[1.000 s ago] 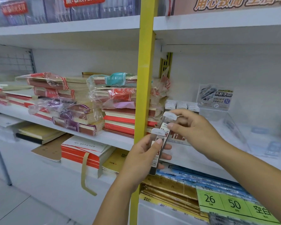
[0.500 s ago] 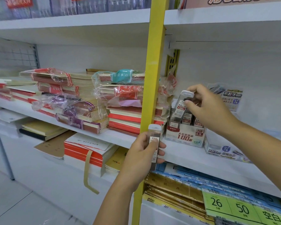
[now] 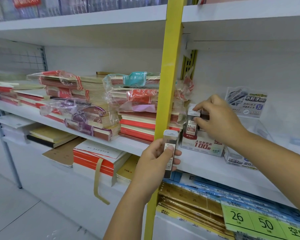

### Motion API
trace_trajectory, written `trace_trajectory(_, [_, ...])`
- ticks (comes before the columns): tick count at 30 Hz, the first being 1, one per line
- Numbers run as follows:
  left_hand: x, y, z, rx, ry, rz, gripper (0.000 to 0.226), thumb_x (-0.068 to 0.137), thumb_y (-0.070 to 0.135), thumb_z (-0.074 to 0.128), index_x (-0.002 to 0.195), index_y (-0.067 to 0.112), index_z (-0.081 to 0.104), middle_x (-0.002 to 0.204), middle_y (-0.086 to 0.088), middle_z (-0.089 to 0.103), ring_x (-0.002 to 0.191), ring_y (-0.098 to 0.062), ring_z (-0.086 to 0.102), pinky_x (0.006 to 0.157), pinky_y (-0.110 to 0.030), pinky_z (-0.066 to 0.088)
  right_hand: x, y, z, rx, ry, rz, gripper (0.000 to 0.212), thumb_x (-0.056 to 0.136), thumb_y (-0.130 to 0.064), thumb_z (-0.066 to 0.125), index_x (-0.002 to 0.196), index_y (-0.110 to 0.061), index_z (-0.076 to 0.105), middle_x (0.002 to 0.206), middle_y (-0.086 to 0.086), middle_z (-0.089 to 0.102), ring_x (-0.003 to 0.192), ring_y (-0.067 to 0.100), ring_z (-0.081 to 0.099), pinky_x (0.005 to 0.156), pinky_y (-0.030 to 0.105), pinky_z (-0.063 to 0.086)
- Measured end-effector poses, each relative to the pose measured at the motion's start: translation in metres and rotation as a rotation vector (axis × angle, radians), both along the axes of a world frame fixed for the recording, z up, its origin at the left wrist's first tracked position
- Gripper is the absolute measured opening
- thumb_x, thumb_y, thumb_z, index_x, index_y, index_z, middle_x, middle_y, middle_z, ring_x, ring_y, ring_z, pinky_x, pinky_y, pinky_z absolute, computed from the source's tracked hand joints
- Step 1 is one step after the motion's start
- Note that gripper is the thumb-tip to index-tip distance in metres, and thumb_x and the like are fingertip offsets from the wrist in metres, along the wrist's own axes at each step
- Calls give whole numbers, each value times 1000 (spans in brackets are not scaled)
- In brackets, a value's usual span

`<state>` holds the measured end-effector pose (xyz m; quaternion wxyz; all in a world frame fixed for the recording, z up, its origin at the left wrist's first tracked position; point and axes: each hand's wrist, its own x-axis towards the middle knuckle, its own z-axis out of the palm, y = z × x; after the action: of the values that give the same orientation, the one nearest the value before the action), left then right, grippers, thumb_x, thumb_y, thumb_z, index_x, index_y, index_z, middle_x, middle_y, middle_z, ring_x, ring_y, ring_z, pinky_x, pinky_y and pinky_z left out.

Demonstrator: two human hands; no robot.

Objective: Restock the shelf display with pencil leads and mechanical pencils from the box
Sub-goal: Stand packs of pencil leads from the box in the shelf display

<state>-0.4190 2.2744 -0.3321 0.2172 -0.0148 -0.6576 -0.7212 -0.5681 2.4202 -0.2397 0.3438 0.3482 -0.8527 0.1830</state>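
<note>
My left hand (image 3: 154,163) grips an upright pencil lead case (image 3: 170,151) with a white cap, in front of the yellow shelf post. My right hand (image 3: 216,122) pinches the white cap of a second lead case (image 3: 191,126) and holds it upright in the white display box (image 3: 203,146) printed with a red "100". The box stands on the middle shelf (image 3: 215,167), just right of the post. Other cases in the box are mostly hidden behind my right hand.
The yellow post (image 3: 170,84) splits the shelving. Left of it lie wrapped stacks of notebooks (image 3: 135,108). Right of the box stands a clear display with a printed card (image 3: 246,103). Below are blue and gold packs (image 3: 194,196) and green price tags (image 3: 260,220).
My right hand has lowered its lead case from above the display box down into it. My left hand and its case have stayed in place by the post.
</note>
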Motion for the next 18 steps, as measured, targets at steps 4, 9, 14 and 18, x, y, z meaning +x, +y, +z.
trace_trajectory(4, [-1, -1, -1, 8, -7, 9, 19, 101, 26, 54, 109, 37, 66, 94, 8, 76, 84, -8, 73, 66, -17, 56, -3, 1, -2, 98, 106, -96, 32, 88, -27, 66, 118, -17, 66, 102, 3, 46, 102, 21, 42, 73, 30, 33])
trace_trajectory(9, [-1, 3, -1, -19, -16, 16, 17, 100, 27, 55, 110, 36, 66, 93, 10, 77, 85, -7, 73, 66, -16, 56, 9, 8, -5, 162, 126, -122, 38, 92, -29, 59, 129, -20, 60, 109, 5, 50, 105, 23, 43, 82, 35, 38])
trace_trajectory(14, [-1, 11, 3, -59, -5, 5, 16, 100, 30, 56, 106, 36, 69, 95, 10, 76, 85, -6, 73, 68, -16, 56, 48, 18, -14, -201, -277, 237, 25, 96, -35, 49, 117, -38, 62, 102, -21, 56, 93, -9, 49, 72, 9, 35])
trace_trajectory(18, [-3, 20, 5, -71, 20, -35, 17, 99, 32, 57, 102, 38, 73, 95, 7, 77, 81, -7, 72, 67, -17, 55, 77, 21, -28, -166, -695, 396, 39, 88, -58, 46, 126, -51, 51, 113, -28, 56, 100, -16, 51, 82, 8, 39])
